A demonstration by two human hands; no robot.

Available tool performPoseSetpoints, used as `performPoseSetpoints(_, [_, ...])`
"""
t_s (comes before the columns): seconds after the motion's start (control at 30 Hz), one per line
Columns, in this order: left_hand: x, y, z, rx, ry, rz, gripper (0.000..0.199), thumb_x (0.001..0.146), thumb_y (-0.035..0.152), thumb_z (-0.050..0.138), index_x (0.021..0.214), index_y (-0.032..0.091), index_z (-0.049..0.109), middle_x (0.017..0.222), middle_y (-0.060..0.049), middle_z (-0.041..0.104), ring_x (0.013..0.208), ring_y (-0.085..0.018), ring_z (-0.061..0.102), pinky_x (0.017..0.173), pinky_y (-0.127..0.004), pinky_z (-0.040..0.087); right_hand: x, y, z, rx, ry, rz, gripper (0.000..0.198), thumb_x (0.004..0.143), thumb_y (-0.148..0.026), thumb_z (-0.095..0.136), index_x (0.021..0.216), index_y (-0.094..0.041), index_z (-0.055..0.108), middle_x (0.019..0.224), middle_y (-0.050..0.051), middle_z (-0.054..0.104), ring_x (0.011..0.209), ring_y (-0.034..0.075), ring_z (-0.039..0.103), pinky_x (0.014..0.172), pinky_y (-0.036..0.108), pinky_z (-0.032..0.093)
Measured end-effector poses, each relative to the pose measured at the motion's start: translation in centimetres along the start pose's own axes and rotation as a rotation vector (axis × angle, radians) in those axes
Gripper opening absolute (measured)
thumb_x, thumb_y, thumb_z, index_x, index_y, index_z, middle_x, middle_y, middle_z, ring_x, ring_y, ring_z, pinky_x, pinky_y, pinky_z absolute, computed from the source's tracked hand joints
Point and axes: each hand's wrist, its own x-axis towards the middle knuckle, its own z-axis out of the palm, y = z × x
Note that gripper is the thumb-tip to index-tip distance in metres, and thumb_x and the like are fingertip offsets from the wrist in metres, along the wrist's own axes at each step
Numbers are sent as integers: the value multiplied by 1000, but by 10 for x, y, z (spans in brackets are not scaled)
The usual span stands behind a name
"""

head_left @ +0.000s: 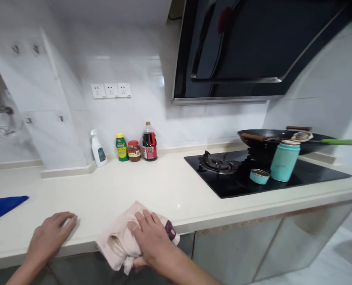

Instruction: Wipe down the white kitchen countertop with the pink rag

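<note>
My right hand [150, 235] grips a crumpled pale pink cloth [124, 229] at the front edge of the counter. Its fingers lie over the top of the cloth, and part of the hand shows beneath. One end of the cloth has a dark purple patch, and a knotted bit hangs below the edge. To the left, my left hand [52, 231] rests on the cream countertop [104, 190]. It holds nothing, and its thumb and fingers are apart.
A blue item [3, 208] lies at far left. Against the wall stand a white spray bottle [98, 150], a green bottle [121, 148], a red-lidded jar [134, 152] and a dark sauce bottle [149, 146]. The black hob [223, 186] bears a wok [267, 134], turquoise flask [285, 162] and cup [259, 177].
</note>
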Motion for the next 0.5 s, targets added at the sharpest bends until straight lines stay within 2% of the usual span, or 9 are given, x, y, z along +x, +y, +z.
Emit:
performPoseSetpoints(0.1, [-6,4,-6,-74,15,-9,44,83,59,47,92,25,74,107,-8,80,119,-36,66,105,-46,49,7,12,-22,86,-26,23,80,93,-64,76,156,-26,44,162,13,34,148,35,30,124,52,28])
performPoseSetpoints(0.17, [-11,6,-8,-155,53,-22,43,81,56,47,93,25,74,106,-9,80,119,-36,67,106,-47,51,8,37,-35,92,-38,84,51,109,-51,53,154,-27,48,161,9,37,147,29,33,124,49,29])
performPoseSetpoints(0.23, [-20,13,-8,-251,108,-22,43,80,56,48,96,26,74,113,-9,78,119,-35,67,105,-48,53,11,67,-45,67,-39,184,43,114,-38,38,152,-25,52,158,8,41,146,28,35,124,48,28])
performPoseSetpoints(0.3, [-32,28,-9,-339,166,10,41,79,57,50,96,28,74,118,-9,77,120,-35,67,106,-49,54,17,94,-51,39,-30,338,45,113,-33,35,152,-19,53,157,13,42,146,31,35,124,54,25])
performPoseSetpoints(0.4, [-47,73,-12,-454,171,103,39,84,57,52,99,30,75,126,-10,73,124,-34,65,109,-49,53,32,113,-51,29,-7,550,49,109,-27,40,155,-11,48,158,21,38,148,39,30,123,61,21])
performPoseSetpoints(0.5, [-48,144,-15,-556,117,244,40,92,54,51,112,28,74,140,-9,66,133,-29,60,115,-46,49,45,99,-40,91,4,572,53,108,-30,43,156,-8,45,159,23,35,150,41,24,124,61,18])
